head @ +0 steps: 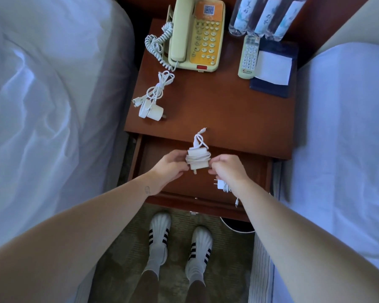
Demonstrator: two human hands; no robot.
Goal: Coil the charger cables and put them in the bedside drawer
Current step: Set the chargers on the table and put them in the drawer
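Above the open bedside drawer (262, 171), my left hand (171, 165) and my right hand (227, 171) both grip a white charger (197, 158) whose cable is wound around its block; the plug end sticks up. Inside the drawer, partly hidden under my right wrist, lies another white charger (221, 184) with its cable. On the nightstand top (217, 110), at the left, a third white charger (151, 109) lies with its cable in loose loops.
A cream telephone (196, 36) with a curly cord, a remote control (248, 56), a dark notepad folder (274, 68) and water bottles (265, 16) stand at the back of the nightstand. Beds flank both sides. My feet in white shoes stand on the carpet below.
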